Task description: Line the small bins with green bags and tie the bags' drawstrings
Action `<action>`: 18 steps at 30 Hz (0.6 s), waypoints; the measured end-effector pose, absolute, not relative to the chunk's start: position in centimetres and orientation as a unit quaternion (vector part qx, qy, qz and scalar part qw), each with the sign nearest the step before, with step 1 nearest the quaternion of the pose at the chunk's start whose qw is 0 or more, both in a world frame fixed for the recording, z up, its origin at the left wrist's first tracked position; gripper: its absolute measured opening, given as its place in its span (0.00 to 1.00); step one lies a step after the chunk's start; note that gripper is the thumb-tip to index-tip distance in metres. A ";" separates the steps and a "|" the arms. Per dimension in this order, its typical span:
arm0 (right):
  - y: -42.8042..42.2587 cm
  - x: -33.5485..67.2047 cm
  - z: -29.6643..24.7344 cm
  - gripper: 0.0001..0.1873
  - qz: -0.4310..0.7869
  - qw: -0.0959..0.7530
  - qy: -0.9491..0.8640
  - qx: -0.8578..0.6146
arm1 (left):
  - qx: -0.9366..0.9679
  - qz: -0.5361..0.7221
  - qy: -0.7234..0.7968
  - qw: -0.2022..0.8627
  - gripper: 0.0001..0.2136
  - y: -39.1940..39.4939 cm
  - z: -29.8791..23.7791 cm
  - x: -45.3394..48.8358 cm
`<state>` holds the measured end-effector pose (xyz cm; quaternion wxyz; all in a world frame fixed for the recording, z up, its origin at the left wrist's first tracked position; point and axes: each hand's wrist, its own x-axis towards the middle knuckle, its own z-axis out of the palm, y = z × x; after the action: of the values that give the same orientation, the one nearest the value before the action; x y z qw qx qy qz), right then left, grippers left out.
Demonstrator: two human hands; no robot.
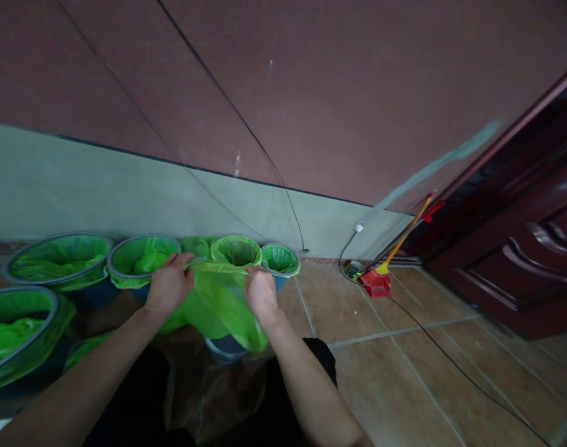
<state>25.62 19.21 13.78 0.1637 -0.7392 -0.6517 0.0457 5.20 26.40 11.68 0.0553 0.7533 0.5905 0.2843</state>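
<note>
A thin green plastic bag (218,301) is stretched between my two hands by its upper edge. My left hand (171,280) pinches one corner of that edge, and my right hand (261,288) grips the other. The bag hangs down over a small bin (226,349), whose grey rim shows only in part below it. Just behind my hands stand a bin with a light green liner (236,251) and a blue bin with a grey rim (281,259). Left of my left hand is another lined bin (143,256).
More lined bins (59,257) stand at the left along the wall (101,192), one nearer bin (20,335) among them. A red broom (377,282) leans beside a can (354,269). A black cable (451,360) crosses the tiled floor (385,366) towards the door (520,273).
</note>
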 end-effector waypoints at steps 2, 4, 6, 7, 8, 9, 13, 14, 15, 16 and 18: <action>18.3 26.2 13.8 0.19 0.050 0.165 -0.634 -0.754 | 0.748 0.284 0.598 0.048 0.17 26.2 11.8 5.2; 17.3 26.2 13.9 0.20 0.049 0.166 -0.612 -0.772 | 0.752 0.280 0.595 0.048 0.17 25.9 12.0 5.3; 16.6 25.6 14.1 0.28 0.024 0.170 -0.601 -0.781 | 0.759 0.278 0.587 0.048 0.17 25.3 12.2 5.7; 16.4 25.1 14.3 0.34 0.005 0.174 -0.602 -0.780 | 0.762 0.278 0.583 0.048 0.17 24.9 12.3 5.9; 16.4 24.6 14.4 0.39 -0.015 0.178 -0.608 -0.773 | 0.766 0.276 0.578 0.048 0.17 24.5 12.3 6.2; 16.5 24.1 14.5 0.41 -0.032 0.180 -0.620 -0.763 | 0.770 0.274 0.575 0.049 0.17 24.1 12.3 6.6; 17.3 22.6 14.6 0.21 -0.035 0.158 -0.673 -0.722 | 0.780 0.264 0.565 0.057 0.15 22.6 12.2 7.7; 17.4 22.5 14.5 0.18 -0.024 0.150 -0.679 -0.718 | 0.779 0.268 0.564 0.059 0.15 22.4 12.2 7.8; 17.5 22.4 14.5 0.17 -0.014 0.147 -0.683 -0.715 | 0.779 0.274 0.561 0.062 0.14 22.2 12.1 7.9; 17.4 22.3 14.4 0.18 -0.007 0.151 -0.685 -0.712 | 0.780 0.281 0.555 0.066 0.13 22.1 11.9 8.0; 17.1 22.3 14.5 0.18 0.003 0.169 -0.690 -0.703 | 0.786 0.295 0.538 0.079 0.12 22.0 11.3 8.3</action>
<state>22.26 17.12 14.50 0.1688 -0.7034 -0.6904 0.0025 8.27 22.02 11.34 0.0793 0.7856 0.5381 0.2949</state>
